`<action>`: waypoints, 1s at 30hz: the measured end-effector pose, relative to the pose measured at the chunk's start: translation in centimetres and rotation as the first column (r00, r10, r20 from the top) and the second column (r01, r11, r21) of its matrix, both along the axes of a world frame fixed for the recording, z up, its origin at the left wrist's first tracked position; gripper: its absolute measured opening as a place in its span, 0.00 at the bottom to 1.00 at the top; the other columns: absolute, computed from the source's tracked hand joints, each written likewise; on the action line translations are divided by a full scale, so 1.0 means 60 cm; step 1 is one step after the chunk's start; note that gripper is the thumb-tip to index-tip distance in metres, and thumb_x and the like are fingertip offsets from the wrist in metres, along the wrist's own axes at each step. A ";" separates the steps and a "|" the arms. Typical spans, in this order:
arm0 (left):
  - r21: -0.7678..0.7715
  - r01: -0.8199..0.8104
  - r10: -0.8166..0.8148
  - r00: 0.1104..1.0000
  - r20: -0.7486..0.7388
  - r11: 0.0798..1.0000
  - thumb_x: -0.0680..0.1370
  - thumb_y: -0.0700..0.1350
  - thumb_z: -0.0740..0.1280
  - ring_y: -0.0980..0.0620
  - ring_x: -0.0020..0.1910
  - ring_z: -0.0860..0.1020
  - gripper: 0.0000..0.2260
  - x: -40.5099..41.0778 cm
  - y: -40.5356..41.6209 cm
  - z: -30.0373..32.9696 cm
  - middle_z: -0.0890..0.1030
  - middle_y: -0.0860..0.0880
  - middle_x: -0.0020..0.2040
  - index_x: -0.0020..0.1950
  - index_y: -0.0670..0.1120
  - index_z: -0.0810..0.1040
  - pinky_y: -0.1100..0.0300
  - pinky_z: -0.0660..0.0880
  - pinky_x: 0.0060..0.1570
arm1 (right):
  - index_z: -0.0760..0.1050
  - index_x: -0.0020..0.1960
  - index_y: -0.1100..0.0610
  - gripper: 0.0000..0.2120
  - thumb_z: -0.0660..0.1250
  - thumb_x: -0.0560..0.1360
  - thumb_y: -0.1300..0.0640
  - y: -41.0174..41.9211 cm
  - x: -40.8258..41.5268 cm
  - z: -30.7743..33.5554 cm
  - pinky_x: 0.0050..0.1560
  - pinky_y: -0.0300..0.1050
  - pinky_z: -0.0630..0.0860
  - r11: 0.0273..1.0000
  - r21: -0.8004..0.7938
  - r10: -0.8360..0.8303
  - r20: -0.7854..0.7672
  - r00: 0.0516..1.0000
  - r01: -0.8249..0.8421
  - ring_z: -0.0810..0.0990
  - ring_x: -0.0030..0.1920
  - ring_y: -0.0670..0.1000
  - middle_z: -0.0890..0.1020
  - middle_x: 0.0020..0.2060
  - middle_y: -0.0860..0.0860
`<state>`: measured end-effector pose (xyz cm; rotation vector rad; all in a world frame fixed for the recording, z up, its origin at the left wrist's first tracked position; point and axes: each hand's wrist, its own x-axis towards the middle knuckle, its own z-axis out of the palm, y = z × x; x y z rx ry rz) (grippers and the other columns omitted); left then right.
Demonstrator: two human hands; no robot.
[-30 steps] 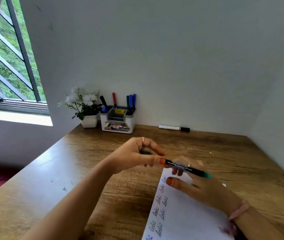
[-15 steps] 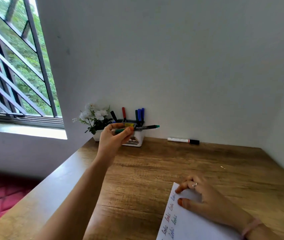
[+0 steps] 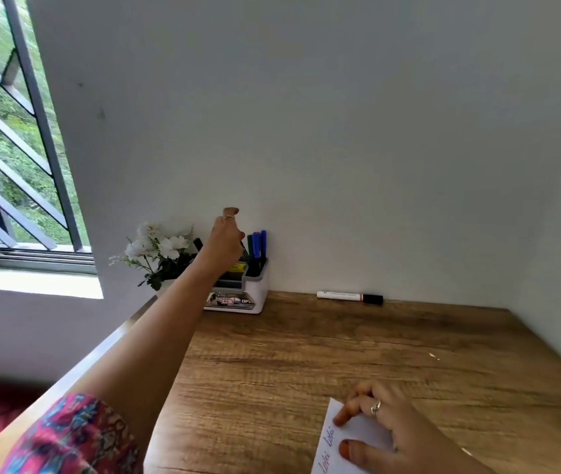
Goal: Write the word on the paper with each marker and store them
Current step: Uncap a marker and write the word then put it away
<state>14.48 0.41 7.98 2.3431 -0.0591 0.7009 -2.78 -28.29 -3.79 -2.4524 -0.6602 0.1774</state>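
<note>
My left hand (image 3: 226,241) reaches out to the white marker holder (image 3: 238,299) at the back of the wooden desk (image 3: 306,354). Its fingers are pinched on the green marker (image 3: 243,247), which is mostly hidden behind them above the holder. Two blue markers (image 3: 257,242) and a dark one stand in the holder's right compartment. At the bottom right my right hand (image 3: 385,436) lies flat on the white paper (image 3: 327,453), fingers spread. Small handwritten words run down the paper's left edge.
A white marker with a black cap (image 3: 349,296) lies on the desk against the wall, right of the holder. White flowers in a pot (image 3: 159,251) stand left of the holder. A barred window (image 3: 8,165) is on the left; walls close the back and right.
My left hand took the green marker from my right hand and carried it from the paper to the holder. My right hand stayed on the paper. The view tilted up.
</note>
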 end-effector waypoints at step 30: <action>0.606 0.350 -0.103 0.909 -0.403 0.715 0.82 0.49 0.51 0.45 0.70 0.64 0.22 0.052 -0.221 -0.173 0.63 0.45 0.72 0.75 0.45 0.58 0.45 0.59 0.68 | 0.70 0.52 0.28 0.14 0.63 0.68 0.31 0.000 0.003 0.006 0.68 0.49 0.58 0.999 -0.017 0.027 -0.012 1.000 -0.027 0.58 0.64 0.35 0.64 0.59 0.29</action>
